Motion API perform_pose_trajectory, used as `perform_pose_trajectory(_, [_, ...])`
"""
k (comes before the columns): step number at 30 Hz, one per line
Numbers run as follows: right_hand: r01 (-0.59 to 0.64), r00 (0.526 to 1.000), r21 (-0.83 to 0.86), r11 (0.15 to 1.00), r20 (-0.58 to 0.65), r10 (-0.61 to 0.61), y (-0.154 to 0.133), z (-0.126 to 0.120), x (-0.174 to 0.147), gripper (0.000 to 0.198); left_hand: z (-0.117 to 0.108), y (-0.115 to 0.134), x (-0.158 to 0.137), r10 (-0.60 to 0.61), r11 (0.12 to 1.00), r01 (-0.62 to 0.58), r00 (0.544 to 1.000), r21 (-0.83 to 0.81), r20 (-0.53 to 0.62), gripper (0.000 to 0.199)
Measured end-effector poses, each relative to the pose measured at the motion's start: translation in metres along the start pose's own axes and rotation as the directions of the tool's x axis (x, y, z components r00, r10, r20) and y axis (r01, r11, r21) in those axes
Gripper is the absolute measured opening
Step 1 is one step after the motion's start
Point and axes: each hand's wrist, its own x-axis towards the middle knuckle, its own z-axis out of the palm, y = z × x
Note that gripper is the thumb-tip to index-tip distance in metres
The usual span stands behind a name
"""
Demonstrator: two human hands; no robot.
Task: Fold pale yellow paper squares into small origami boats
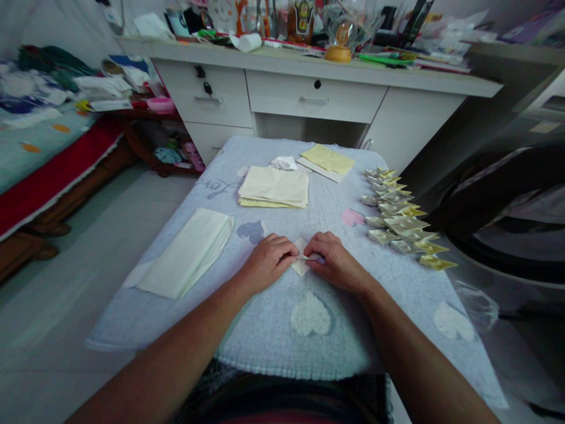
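Folded paper (301, 268) pinched at both sides: left hand (271, 259) curled, nearly closed; right hand (334, 260) curled, slightly wider.

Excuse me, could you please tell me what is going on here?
A person's left hand and right hand are pinching a small folded paper between them, just above a cloth-covered table. On the person's right, many pointed folded paper pieces sit grouped near the table's edge. Ahead lies a stack of cream sheets, with a yellow sheet beyond it. A pale folded bundle lies on the left.
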Motion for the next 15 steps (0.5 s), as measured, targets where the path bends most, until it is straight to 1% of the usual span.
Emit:
perform_pose_trajectory(4, [0.012,1.0,0.024,1.0,-0.028,-0.011,0.0014,0.0021,0.0024,0.009,0.0022,-0.0026,-0.0004,-0.011,1.0,0.011,1.0,0.022,-0.017,0.007])
perform_pose_trajectory(8, [0.005,0.999,0.04,0.999,-0.034,-0.004,0.0034,0.0028,0.0031,0.008,0.0024,-0.0052,-0.0013,-0.061,0.995,0.064,0.997,0.07,-0.047,0.007])
perform_pose_trajectory(12, [-0.028,0.999,0.033,0.999,-0.026,0.029,0.0018,0.0026,0.0036,0.008,0.0006,-0.0063,-0.0021,-0.107,0.991,0.112,0.992,0.077,-0.066,0.008])
perform_pose_trajectory(15, [-0.073,0.997,0.022,0.997,-0.017,0.073,-0.0008,0.003,0.004,0.01,-0.0009,-0.0071,-0.0025,-0.119,0.99,0.123,0.991,0.066,-0.069,0.006])
